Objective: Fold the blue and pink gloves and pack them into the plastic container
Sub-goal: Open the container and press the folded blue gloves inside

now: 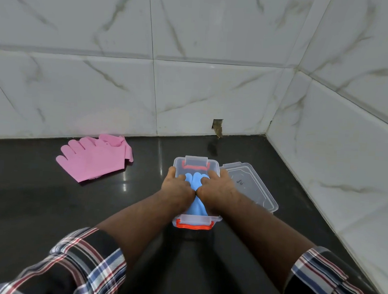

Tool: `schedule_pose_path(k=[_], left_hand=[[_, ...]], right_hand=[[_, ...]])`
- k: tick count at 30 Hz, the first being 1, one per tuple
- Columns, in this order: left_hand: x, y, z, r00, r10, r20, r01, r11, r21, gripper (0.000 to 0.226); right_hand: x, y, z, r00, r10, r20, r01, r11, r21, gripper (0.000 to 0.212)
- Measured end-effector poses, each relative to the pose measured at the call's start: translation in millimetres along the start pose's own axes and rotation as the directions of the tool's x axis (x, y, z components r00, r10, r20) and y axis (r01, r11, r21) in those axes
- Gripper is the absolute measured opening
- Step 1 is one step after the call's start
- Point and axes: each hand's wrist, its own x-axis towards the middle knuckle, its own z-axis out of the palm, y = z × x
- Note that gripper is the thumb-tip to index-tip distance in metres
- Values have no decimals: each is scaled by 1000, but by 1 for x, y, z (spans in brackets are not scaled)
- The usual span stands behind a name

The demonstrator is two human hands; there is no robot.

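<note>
Head view: our fingers of both the left hand and right hand curl down onto the blue gloves, pressing them into the plastic container near the bench's back right corner. Their long axis runs from us toward the wall, fingertips pointing away. We judge half done: the pink gloves lie unfolded toward the back left; the lid lies beside.

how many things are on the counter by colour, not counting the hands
Blue: 1, the blue gloves bundled in the container
Pink: 1, the pink gloves in a pile
Clear: 2, the container and its lid
Total: 4
</note>
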Motion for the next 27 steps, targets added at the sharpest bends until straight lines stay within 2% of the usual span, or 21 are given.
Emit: schedule_pose_path(k=[4,9,16,19,22,25,27], left_hand=[[2,3,4,1000,-18,-6,18,999,-34,42],[11,16,-4,999,-29,-21,24,979,-202,39],[18,31,-21,996,-26,-85,-7,933,-360,15],[17,31,-22,988,-27,-152,-42,899,-436,19],[14,26,-15,963,-53,-266,-99,845,-526,28],[7,13,-6,926,-121,-359,-141,770,-622,27],[-2,0,-4,895,-184,-407,-146,740,-656,30]], right_hand=[[5,0,3,999,31,24,-32,999,21,45],[4,11,13,993,107,50,-108,994,23,44],[-7,33,18,984,149,97,-153,988,35,45],[-10,35,18,980,173,94,-176,984,22,35],[-8,36,10,977,208,40,-211,972,100,22],[-2,32,-7,965,255,-65,-241,955,174,22],[4,23,-25,941,311,-135,-264,922,284,23]])
